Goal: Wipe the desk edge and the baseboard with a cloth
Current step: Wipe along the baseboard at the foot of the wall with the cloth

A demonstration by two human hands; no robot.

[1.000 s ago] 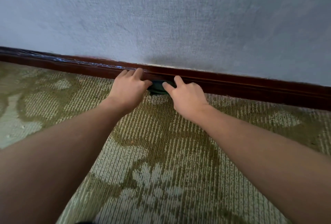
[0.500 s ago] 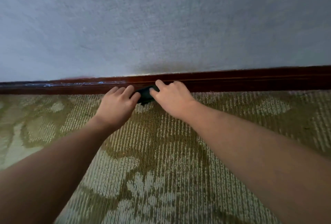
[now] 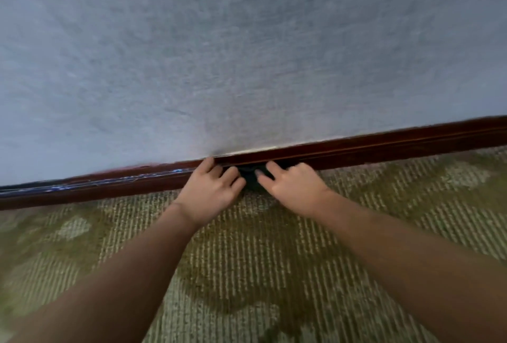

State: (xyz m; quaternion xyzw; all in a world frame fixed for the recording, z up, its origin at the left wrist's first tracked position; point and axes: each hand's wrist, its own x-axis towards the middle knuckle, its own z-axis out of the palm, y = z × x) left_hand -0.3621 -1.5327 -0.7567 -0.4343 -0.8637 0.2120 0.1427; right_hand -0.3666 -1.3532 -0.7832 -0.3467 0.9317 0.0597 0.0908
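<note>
A dark red-brown wooden baseboard [image 3: 384,145] runs across the foot of a pale textured wall. A small dark green cloth [image 3: 251,176] is bunched against the baseboard's lower part, mostly hidden between my hands. My left hand [image 3: 212,191] grips the cloth's left side, its fingertips touching the baseboard. My right hand [image 3: 293,186] grips the cloth's right side with curled fingers. The desk edge is not in view.
Green and beige patterned carpet [image 3: 247,274] covers the floor up to the baseboard. The grey-white wall [image 3: 247,54] fills the upper half. The baseboard's left stretch [image 3: 82,183] shows bluish glossy streaks.
Both hands have slid with the cloth along the baseboard. The view has tilted, so the baseboard now rises toward the right.
</note>
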